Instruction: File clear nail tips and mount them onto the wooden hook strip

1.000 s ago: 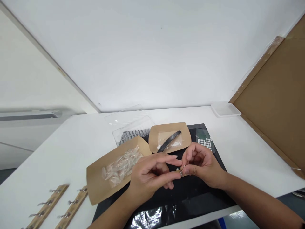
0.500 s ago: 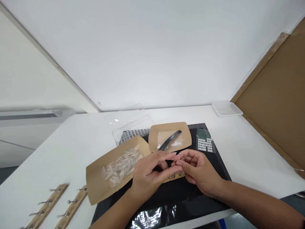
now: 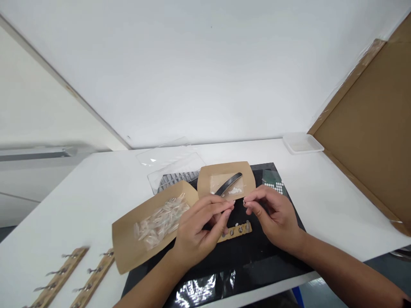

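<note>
Right hand [image 3: 276, 219] is pinching a tiny bit [image 3: 244, 202] between thumb and forefinger, too small to make out, just beside the left hand [image 3: 199, 233], whose fingertips are sitting close together, though I can't tell if they're gripping anything. Both hands are hovering over a wooden strip [image 3: 236, 233] lying on a black mat [image 3: 257, 273], right below a paper tray [image 3: 226, 168].

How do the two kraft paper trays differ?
The left tray holds a heap of clear slender pieces; the far tray holds a dark curved tool and small white bits. The left tray looks larger in view than the far tray. The left tray overhangs the black mat onto the white table; the far tray sits at the mat's far edge. Both are open brown paper trays.
</note>
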A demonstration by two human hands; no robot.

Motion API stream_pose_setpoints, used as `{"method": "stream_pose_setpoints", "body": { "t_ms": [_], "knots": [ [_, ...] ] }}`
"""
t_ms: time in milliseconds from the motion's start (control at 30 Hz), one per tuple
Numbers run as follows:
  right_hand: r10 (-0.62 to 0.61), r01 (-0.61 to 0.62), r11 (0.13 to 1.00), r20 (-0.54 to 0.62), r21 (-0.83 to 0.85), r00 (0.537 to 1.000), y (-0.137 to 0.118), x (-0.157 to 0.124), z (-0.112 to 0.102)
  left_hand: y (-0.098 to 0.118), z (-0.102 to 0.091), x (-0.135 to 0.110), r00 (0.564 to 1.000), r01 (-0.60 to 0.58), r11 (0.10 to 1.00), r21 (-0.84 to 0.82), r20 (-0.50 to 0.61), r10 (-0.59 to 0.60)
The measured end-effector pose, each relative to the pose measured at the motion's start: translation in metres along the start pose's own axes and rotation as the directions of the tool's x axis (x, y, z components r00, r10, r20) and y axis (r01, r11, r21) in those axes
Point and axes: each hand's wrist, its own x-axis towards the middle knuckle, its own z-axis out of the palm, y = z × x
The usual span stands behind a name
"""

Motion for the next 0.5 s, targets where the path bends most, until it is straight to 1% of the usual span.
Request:
{"method": "stream_pose_setpoints", "body": {
  "t_ms": [67,133,267,333,400,500],
  "knots": [
    [0.04,-0.041,0.997,0.01,0.07,0.999,0.0003,-0.0018,0.0004,-0.0004,0.0003,-0.0007,1.0,0.009,1.0,-0.01,0.007,-0.009],
    [0.049,-0.05,0.992,0.014,0.118,0.999,0.0022,-0.0034,0.0004,-0.0011,0.0002,-0.0019,1.0,0.018,1.0,-0.015,0.012,-0.018],
    [-0.004,0.006,0.991,-0.012,0.135,1.0,0.008,-0.0038,-0.0015,-0.0007,0.0006,-0.0038,0.999,0.04,0.999,-0.03,0.029,-0.039],
    [0.001,0.0,0.983,-0.003,0.186,1.0,0.0093,-0.0025,-0.0016,0.0007,0.0014,-0.0038,0.998,0.056,0.997,-0.054,0.039,-0.053],
    [0.062,-0.07,0.95,0.038,0.306,0.997,0.0089,-0.0006,-0.0004,0.0022,0.0023,-0.0035,0.997,0.069,0.994,-0.085,0.043,-0.065],
    [0.159,-0.199,0.861,0.124,0.469,0.98,0.0071,0.0017,0.002,0.0041,0.0027,-0.0034,0.995,0.09,0.988,-0.123,0.055,-0.084]
  ]
}}
